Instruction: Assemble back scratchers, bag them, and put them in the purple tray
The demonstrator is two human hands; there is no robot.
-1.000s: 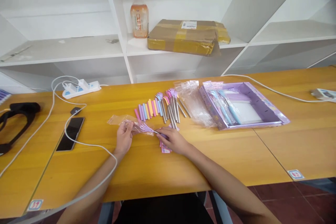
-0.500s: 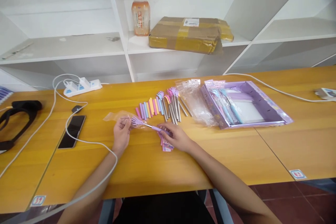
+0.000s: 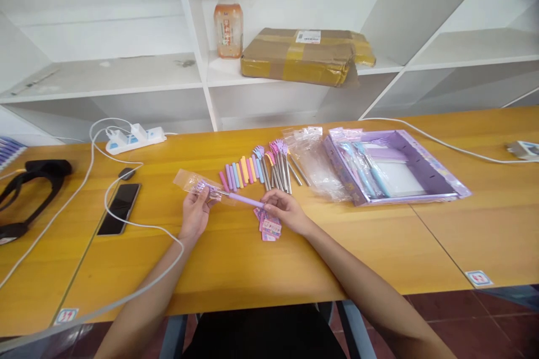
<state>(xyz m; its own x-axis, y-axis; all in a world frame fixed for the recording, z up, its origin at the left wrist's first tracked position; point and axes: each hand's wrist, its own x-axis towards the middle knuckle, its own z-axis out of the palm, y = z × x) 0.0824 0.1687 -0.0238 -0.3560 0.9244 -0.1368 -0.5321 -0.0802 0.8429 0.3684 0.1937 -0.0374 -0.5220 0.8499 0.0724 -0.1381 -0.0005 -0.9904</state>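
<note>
A purple back scratcher (image 3: 244, 199) with a hand-shaped head lies across between my hands. My left hand (image 3: 196, 214) pinches a clear plastic bag (image 3: 185, 179) around its head end. My right hand (image 3: 287, 211) has its fingers closed on the end of the purple handle. Beneath and beside my right hand lie small pink and purple cards (image 3: 270, 228). Behind them are a row of coloured handle tubes (image 3: 240, 173) and a bunch of metal rods with hand-shaped heads (image 3: 278, 165).
Clear bags (image 3: 315, 165) lie beside a purple tray box (image 3: 452, 188) holding bagged blue scratchers. At the left are a phone (image 3: 120, 209), a power strip (image 3: 137, 140), a black headset (image 3: 36, 196) and white cables. A bottle (image 3: 228, 31) and a carton (image 3: 295, 56) stand on the shelf.
The scratcher has moved left, its head now further inside the bag. My right hand has shifted slightly up and right toward the handle's end, uncovering more of the cards.
</note>
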